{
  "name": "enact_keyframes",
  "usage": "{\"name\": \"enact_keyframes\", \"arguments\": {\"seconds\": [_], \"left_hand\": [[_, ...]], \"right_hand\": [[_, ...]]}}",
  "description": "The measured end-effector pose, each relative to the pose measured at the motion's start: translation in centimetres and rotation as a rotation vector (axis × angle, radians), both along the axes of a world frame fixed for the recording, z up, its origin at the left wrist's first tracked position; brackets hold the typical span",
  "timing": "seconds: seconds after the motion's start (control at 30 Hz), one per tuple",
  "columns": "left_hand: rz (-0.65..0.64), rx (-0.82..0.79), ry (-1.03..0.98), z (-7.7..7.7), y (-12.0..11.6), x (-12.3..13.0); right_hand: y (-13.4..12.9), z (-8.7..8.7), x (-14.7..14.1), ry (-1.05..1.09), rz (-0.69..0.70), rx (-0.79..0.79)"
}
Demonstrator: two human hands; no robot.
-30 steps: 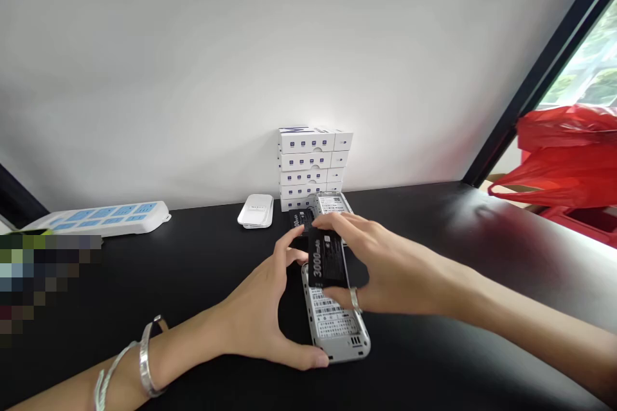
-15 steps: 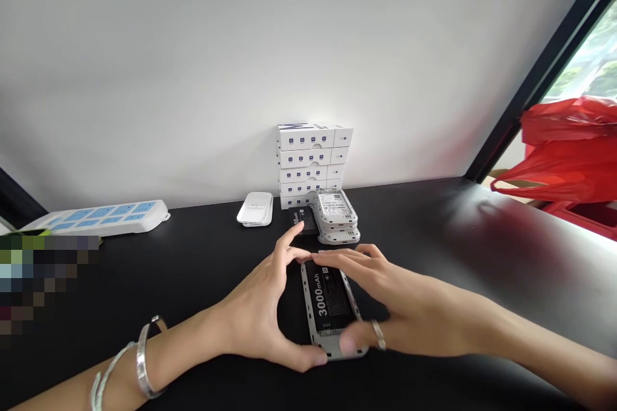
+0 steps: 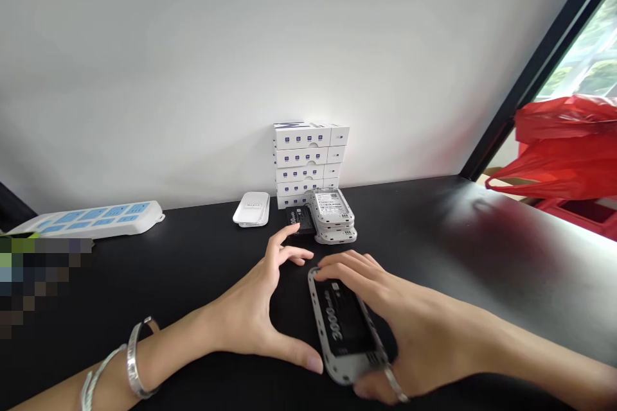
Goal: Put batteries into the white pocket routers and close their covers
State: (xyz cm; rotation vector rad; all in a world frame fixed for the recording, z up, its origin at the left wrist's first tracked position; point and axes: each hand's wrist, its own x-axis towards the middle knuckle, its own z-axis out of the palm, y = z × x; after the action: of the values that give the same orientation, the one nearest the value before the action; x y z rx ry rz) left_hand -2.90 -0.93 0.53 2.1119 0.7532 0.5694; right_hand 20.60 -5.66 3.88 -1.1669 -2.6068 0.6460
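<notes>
A light grey device housing with a black battery marked 3000mAh lying in it is in my right hand. The fingers rest at its far end and the thumb at its near end; the housing is slightly blurred and turned askew. My left hand is open just to the left of it, thumb and fingers spread, apart from the housing. Beyond the hands, another black battery lies beside a stack of similar housings.
White boxes are stacked against the wall. White covers lie left of them. A white power strip with blue patches is at the back left. A red plastic bag hangs at the right by the window.
The housing with its battery has shifted right and toward me in my right hand, and has tilted. My left hand has come away from it.
</notes>
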Motion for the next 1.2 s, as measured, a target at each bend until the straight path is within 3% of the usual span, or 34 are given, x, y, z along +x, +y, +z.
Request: {"name": "enact_keyframes", "arguments": {"seconds": [0.17, 0.3, 0.4, 0.5, 0.63, 0.73, 0.8, 1.03, 1.2], "left_hand": [[0.019, 0.023, 0.021, 0.1, 0.1, 0.1], [0.052, 0.013, 0.05, 0.3, 0.0, 0.1], [0.094, -0.021, 0.06, 0.7, -0.2, 0.2], [0.144, -0.021, 0.035, 1.3, -0.3, 0.5], [0.256, -0.052, -0.142, 1.4, 0.5, 0.7], [0.459, -0.037, -0.381, 0.9, 1.4, 0.5], [0.557, 0.017, -0.492, 0.5, 1.8, 0.3], [0.625, 0.037, -0.678, 0.4, 3.0, -0.6], [0.719, 0.043, -0.748, 0.3, 5.7, -2.4]], "right_hand": [[-0.1, 1.0, 4.7, -0.044, -0.108, -0.063], [3.6, 1.2, 9.0, -0.036, -0.278, 0.019], [6.7, 1.1, 10.4, 0.013, -0.323, 0.026], [7.4, 1.4, 10.1, 0.049, -0.309, 0.027], [4.1, 3.3, 8.5, 0.088, -0.312, 0.094], [1.2, 4.2, 6.1, 0.146, -0.137, 0.041], [0.4, 3.9, 3.7, 0.136, -0.048, 0.024], [4.3, -0.1, -5.8, 0.093, 0.139, 0.099], [6.6, -0.5, -9.5, 0.019, 0.185, 0.133]]}}
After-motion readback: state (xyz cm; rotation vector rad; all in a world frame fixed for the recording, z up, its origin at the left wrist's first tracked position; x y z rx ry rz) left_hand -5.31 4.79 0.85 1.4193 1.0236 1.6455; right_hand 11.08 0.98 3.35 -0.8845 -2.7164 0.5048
